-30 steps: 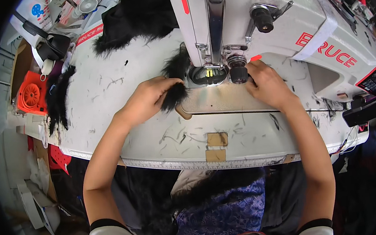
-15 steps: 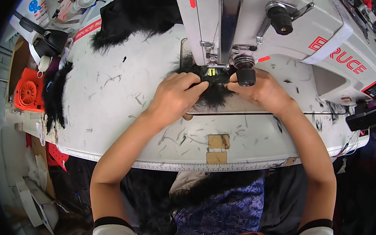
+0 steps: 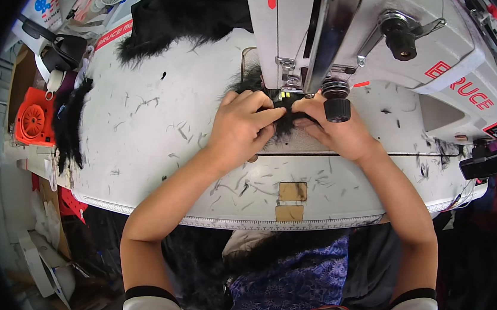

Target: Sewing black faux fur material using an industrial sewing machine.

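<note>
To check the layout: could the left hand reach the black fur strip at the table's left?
Probably yes: only stray tufts lie between the left hand, touching a fur piece, and the strip.

Bright tabletop (image 3: 133,136), strong fisheye curvature (black corners all round)

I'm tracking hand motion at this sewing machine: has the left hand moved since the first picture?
Yes: judged against the upper tan patch on the white tabletop, the left hand has shifted to the right.
</note>
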Available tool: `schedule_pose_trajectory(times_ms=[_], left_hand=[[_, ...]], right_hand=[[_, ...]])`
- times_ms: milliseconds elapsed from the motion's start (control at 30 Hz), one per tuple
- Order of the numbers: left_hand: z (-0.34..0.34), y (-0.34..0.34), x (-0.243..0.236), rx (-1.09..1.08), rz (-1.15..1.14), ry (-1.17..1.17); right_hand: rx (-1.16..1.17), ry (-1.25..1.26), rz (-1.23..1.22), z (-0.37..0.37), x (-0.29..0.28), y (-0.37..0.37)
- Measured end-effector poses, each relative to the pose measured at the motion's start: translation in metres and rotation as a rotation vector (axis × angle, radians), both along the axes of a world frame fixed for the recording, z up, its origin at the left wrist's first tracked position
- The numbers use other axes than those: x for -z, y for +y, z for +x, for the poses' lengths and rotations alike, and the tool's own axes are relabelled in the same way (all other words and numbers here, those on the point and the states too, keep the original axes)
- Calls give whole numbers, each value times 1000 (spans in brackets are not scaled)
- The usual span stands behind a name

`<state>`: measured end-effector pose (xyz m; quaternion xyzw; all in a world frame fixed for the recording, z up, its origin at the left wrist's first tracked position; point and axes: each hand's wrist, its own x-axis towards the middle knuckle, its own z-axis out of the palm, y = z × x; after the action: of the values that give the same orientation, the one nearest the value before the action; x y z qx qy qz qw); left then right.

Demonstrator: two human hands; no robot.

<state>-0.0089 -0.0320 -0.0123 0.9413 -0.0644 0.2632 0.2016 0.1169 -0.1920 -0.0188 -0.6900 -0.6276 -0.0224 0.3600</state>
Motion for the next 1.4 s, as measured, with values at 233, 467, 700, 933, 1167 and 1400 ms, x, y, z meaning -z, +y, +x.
schedule_pose_trajectory(times_ms=[233, 467, 700, 933, 1167, 1400], left_hand=[[1, -7, -1, 8, -44, 13], [1, -9, 2, -58, -17, -12], [0, -15, -1, -48, 84, -70], [-3, -12, 5, -82, 48, -42], [2, -10, 6, -41, -18, -58], [6, -7, 9, 2, -111, -88]], right_hand=[[49, -6, -30, -1, 5, 1], [44, -45, -32, -1, 5, -1], [103, -109, -107, 0, 5, -4], [81, -187, -42, 0, 12, -4], [67, -160, 1, -2, 10, -1], [35, -97, 57, -2, 8, 4]])
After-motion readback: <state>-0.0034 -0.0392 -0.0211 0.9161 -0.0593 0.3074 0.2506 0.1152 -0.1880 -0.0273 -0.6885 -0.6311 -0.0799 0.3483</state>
